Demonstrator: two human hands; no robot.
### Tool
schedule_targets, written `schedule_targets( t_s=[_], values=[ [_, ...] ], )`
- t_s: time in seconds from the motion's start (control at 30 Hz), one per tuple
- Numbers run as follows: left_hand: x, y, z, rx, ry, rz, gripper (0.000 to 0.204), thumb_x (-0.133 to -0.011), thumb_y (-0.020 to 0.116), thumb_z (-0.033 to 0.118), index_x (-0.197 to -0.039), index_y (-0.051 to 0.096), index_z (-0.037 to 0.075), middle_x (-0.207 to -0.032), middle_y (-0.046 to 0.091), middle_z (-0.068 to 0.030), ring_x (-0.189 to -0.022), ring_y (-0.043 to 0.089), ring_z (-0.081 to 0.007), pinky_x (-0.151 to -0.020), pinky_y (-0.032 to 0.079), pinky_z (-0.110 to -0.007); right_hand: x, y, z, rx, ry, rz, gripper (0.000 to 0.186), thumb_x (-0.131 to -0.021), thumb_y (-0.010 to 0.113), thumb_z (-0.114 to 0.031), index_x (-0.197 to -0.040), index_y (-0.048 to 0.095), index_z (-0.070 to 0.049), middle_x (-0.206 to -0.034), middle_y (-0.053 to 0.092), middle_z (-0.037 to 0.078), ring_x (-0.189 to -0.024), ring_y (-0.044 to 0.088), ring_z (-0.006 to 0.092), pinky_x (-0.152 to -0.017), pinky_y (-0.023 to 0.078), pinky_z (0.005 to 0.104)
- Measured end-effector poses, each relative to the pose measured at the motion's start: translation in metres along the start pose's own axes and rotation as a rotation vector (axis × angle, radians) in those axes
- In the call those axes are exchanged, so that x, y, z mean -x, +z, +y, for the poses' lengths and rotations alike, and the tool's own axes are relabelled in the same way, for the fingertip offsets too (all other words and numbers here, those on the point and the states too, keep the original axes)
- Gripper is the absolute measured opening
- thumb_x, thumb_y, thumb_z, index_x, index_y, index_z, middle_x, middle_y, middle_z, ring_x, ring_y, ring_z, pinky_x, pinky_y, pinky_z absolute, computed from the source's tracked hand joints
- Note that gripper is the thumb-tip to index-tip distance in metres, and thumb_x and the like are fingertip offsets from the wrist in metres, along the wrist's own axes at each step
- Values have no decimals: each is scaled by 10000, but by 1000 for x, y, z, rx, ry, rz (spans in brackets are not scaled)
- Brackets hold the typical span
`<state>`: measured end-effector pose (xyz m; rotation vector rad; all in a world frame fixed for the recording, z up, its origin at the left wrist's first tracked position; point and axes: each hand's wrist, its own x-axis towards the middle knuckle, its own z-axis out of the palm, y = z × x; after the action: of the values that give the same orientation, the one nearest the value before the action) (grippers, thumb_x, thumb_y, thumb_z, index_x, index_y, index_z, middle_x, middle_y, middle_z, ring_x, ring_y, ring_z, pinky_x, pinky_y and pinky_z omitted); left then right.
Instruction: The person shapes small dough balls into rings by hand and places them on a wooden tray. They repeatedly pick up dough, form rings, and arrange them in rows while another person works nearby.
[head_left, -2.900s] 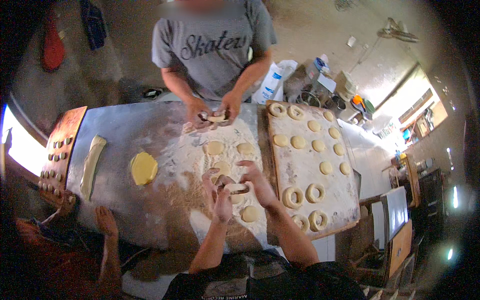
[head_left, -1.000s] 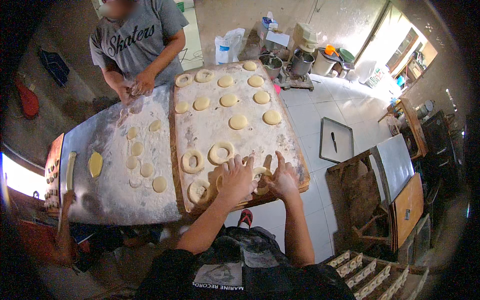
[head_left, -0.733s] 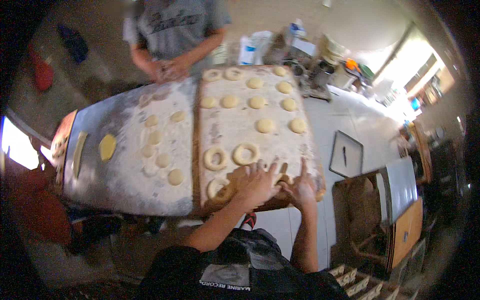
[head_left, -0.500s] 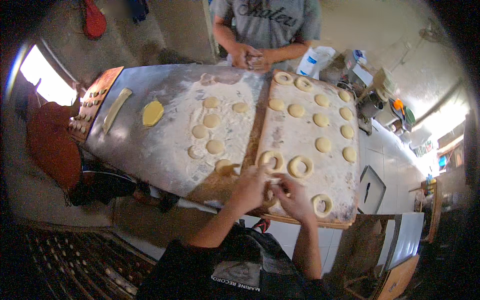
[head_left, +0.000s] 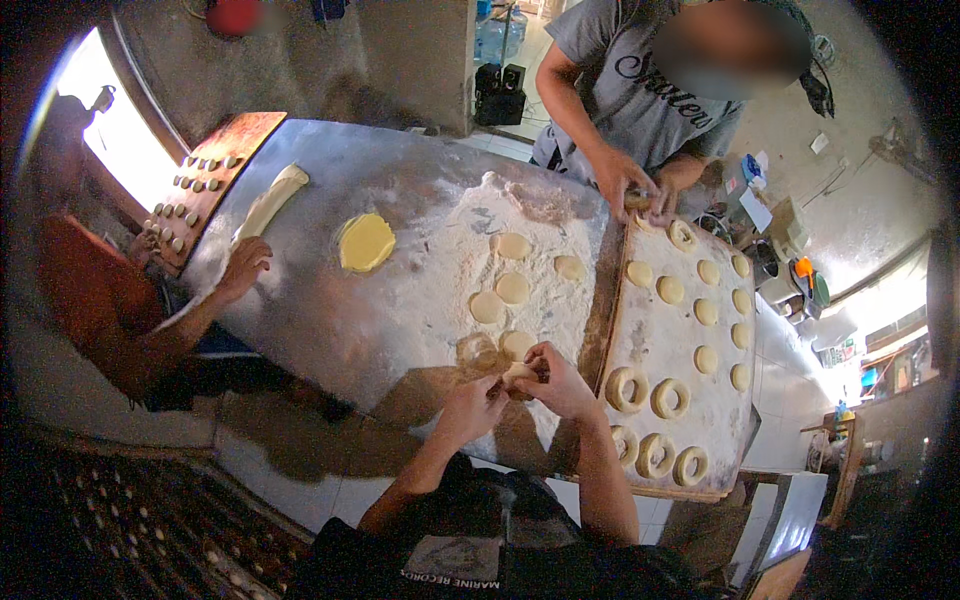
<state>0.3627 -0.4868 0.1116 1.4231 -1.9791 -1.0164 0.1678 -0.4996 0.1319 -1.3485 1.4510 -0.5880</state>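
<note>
My left hand (head_left: 478, 405) is closed beside my right hand (head_left: 555, 385), its fingertips on a pale piece of dough (head_left: 517, 373). The right hand pinches that same piece from the other side, over the floured part of the metal table (head_left: 330, 330). Several flat dough discs (head_left: 510, 287) lie in the flour just beyond. To the right, a floured board (head_left: 640, 330) carries several dough rings (head_left: 670, 398) and discs.
A co-worker across the table holds dough in both hands (head_left: 650, 200). Another person's hand (head_left: 242, 268) rests at a dough strip (head_left: 270, 200) on the left. A yellow slab (head_left: 365, 243), a wooden board of small pieces (head_left: 230, 140) and shelved trays (head_left: 150, 520) are also in view.
Both my hands have moved left from the board onto the floured table. A ring lies where they worked. The view has swung left, and the left person's arm has reached the dough strip.
</note>
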Motion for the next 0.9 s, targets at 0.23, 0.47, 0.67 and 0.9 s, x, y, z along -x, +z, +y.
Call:
schedule_targets(
  t_s=[0.23, 0.47, 0.67, 0.9],
  values=[
    [-14, -35, 12, 422, -6, -9, 310, -809, 767, 182, -1061, 656, 40, -819, 654, -81, -720, 628, -157, -679, 504, -308, 15, 4, -42, -171, -65, 56, 494, -796, 691, -1, -1199, 411, -55, -983, 616, 83, -917, 601, 155, -802, 507, 320],
    [-42, -26, 5, 46, 315, 496, 503, -808, 592, -39, -1294, 477, 20, -1144, 536, -182, -1026, 551, -380, -850, 468, -425, -30, 32, -45, -257, -358, 176, 615, -826, 710, -62, -1358, 402, -44, -1080, 591, 86, -996, 591, 181, -861, 485, 307],
    [-39, -11, 1, 1132, 135, 114, 520, -891, 587, 47, -1365, 375, 26, -1176, 526, -155, -1051, 577, -301, -825, 501, -447, -12, 10, -34, -1277, -278, -95, 540, -912, 612, -337, -1325, 411, -53, -984, 628, 106, -920, 613, 196, -806, 504, 333],
    [-38, -3, 31, 455, 294, 174, 438, -984, 513, 362, -1268, 419, 43, -1004, 573, -62, -830, 601, -208, -680, 493, -311, 9, 11, -53, -823, -423, 86, 667, -1004, 452, -415, -1506, 167, -82, -838, 559, 4, -723, 498, 103, -651, 409, 256]
  ],
)
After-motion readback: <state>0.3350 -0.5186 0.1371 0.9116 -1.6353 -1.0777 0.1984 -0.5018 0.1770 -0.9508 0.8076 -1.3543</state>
